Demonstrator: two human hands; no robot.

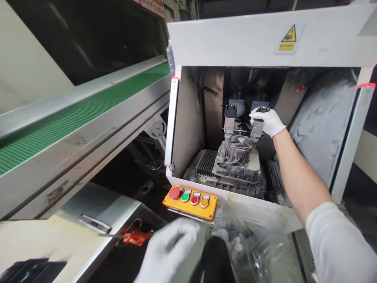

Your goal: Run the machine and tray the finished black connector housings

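My right hand (269,122), in a white glove, reaches into the machine's opening. Its fingers close round a small black ribbed part (262,110) on top of the right metal fixture post (257,129). A similar black part (230,111) sits on the left fixture post (229,125). Behind them are two blue round-faced units, partly hidden. Low in the view, my left hand (169,247), also gloved in white, hovers just below the yellow control box (191,203). Motion blurs its fingers, so I cannot tell whether they hold anything.
A green conveyor belt (97,112) runs along the left. The white machine housing (224,45) frames the opening. An orange-handled tool (137,237) lies beside a metal cabinet. Below the opening, a clear plastic bag (250,236) holds several pale pieces, close to my dark-clothed leg (216,259).
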